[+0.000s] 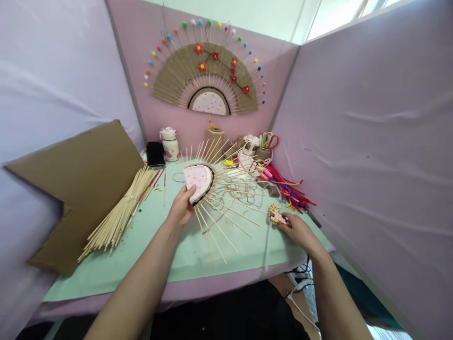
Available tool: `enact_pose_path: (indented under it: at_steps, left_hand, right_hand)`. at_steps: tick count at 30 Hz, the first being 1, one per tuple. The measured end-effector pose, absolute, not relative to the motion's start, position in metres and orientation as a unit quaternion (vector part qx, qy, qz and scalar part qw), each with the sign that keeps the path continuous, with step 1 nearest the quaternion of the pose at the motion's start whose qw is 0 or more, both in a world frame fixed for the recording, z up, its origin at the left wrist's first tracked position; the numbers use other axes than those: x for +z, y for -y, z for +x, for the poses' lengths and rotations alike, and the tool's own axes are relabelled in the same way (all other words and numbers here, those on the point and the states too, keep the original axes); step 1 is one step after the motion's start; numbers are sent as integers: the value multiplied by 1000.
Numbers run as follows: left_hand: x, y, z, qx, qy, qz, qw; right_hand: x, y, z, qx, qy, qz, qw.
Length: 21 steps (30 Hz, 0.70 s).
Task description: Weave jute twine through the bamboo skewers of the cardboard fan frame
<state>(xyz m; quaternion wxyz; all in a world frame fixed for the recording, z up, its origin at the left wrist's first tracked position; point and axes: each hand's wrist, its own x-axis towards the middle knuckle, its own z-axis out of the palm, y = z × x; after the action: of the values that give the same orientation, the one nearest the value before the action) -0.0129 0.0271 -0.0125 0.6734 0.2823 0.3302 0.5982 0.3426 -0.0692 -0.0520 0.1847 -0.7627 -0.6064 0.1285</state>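
My left hand [181,206] grips the flat edge of a half-round fan base [198,182], covered in pink dotted cloth with a white and black rim. Thin wooden sticks [235,222] spread out from its curved side, over the table. To the right, my right hand [293,227] is closed on a colourful patterned object [276,216], which looks like a glue gun, its tip hidden or too small to tell. Loose twine [244,189] lies behind the sticks.
At left, a bundle of sticks [118,212] lies by a brown cardboard piece [88,174]. A jar [170,144], twine roll [215,137], scissors [269,140] and coloured pipe cleaners [288,186] stand or lie at the back. A finished fan [173,71] hangs on the wall.
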Motion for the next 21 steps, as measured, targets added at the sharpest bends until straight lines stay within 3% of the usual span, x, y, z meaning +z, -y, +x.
enact_pose_path:
  at_steps: [7,10,15,21]
  left_hand:
    - [-12,-26,-12,557,-314,290,712]
    - [-14,-26,-12,554,-318,290,712]
    - [-16,-26,-13,530,-314,290,732]
    - [-19,-24,-12,503,-302,287,757]
  right_hand:
    - [-22,74,324,296,494,-622,529]
    - [-2,75,298,399,418,-513,635]
    - [21,75,252,487,404,-399,663]
    - [21,71,213,509,434,-381,638]
